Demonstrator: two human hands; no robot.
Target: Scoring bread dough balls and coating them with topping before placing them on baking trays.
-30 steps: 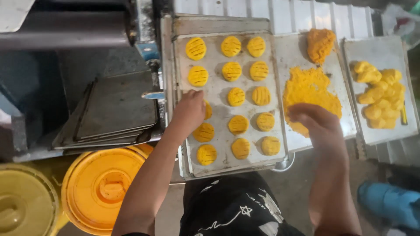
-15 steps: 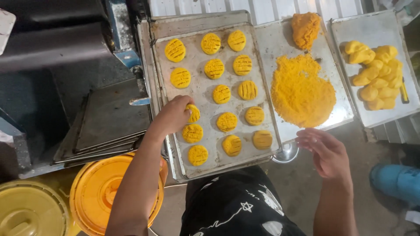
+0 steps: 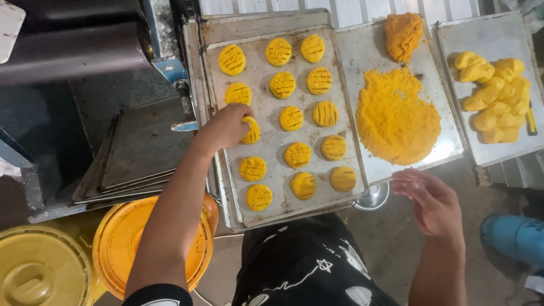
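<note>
A metal baking tray (image 3: 266,195) holds several round yellow dough pieces with scored tops (image 3: 290,118). My left hand (image 3: 224,128) rests on the tray's left side, fingers closed over one scored dough piece (image 3: 252,131). My right hand (image 3: 432,199) hovers open and empty below the front edge of the middle tray (image 3: 362,51). That tray carries a flat heap of orange-yellow crumbs (image 3: 396,117) and a lump of dough (image 3: 403,34) behind it.
A third tray (image 3: 487,153) at the right holds several shaped yellow dough lumps (image 3: 494,96). Stacked empty trays (image 3: 141,147) lie to the left beside a dark machine (image 3: 68,51). An orange bucket lid (image 3: 127,243) and a yellow lid (image 3: 39,269) sit below. A blue shoe (image 3: 513,235) is at the right.
My right hand has drawn back from the crumb heap toward me, off the middle tray. My left hand has stayed on the same dough piece. The camera view has shifted slightly.
</note>
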